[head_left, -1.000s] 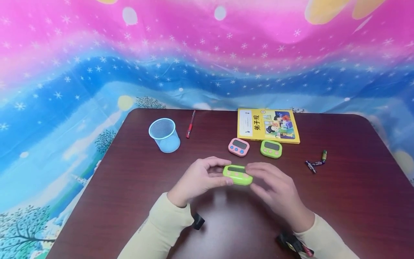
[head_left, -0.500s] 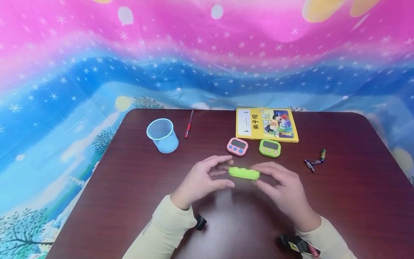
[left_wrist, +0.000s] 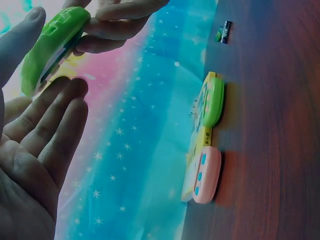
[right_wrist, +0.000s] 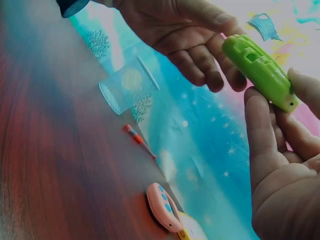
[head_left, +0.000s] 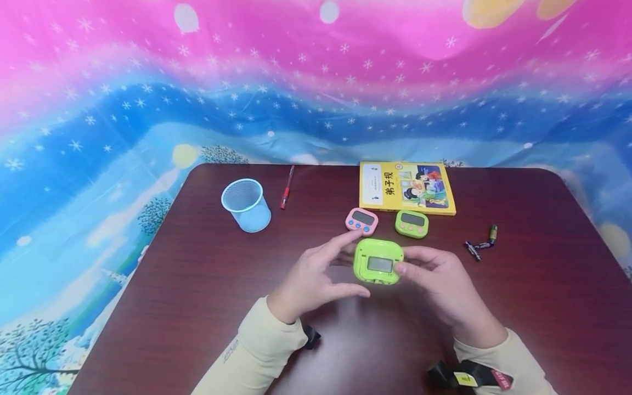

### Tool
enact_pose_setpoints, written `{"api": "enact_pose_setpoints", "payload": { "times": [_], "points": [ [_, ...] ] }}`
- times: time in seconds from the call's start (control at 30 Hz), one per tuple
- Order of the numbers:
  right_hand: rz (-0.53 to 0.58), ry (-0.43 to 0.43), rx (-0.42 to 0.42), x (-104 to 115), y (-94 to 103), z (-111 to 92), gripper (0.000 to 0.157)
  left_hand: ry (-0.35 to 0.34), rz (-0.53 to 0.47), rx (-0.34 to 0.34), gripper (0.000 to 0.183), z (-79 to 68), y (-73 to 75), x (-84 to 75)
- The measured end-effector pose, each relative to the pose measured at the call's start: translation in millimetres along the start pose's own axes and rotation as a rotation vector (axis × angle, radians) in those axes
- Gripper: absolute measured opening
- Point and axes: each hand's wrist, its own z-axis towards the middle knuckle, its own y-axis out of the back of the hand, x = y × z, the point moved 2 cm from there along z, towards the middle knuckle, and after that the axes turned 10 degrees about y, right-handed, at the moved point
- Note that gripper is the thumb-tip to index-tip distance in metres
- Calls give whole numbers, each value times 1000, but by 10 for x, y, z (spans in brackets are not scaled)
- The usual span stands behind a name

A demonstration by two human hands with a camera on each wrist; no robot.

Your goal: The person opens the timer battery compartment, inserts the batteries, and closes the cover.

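Note:
My right hand (head_left: 449,291) pinches a green digital timer (head_left: 364,274) by its right side, thumb on the near face and fingers behind. That face shows a grey rectangle in the middle and no row of buttons. My left hand (head_left: 308,280) is spread at the timer's left side, thumb below and forefinger above. In the left wrist view its fingers (left_wrist: 65,120) are straight beneath the tilted timer (left_wrist: 55,42). The timer's edge (right_wrist: 260,70), with notches in it, shows in the right wrist view. Part of the right fingers is hidden behind the timer.
Beyond the hands lie a pink timer (head_left: 362,220) and a second green timer (head_left: 412,225), before a yellow book (head_left: 407,187). Several small batteries (head_left: 474,251) lie to the right. A blue mesh pen cup (head_left: 254,211) and a red pen (head_left: 286,189) are at left.
The held timer has turned from its button face, past its edge, to the other face. The left hand has let go of it, and the right hand now holds it, slightly further right.

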Motion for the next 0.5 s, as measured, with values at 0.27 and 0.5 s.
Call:
{"api": "enact_pose_setpoints", "payload": {
  "times": [0.27, 0.5],
  "points": [
    [58, -16, 35, 17, -51, 15, 30, 57, -26, 9, 82, -19, -78, 42],
    [-148, 48, -9, 36, -120, -7, 28, 111, -189, 27, 78, -24, -134, 80]
  ]
}}
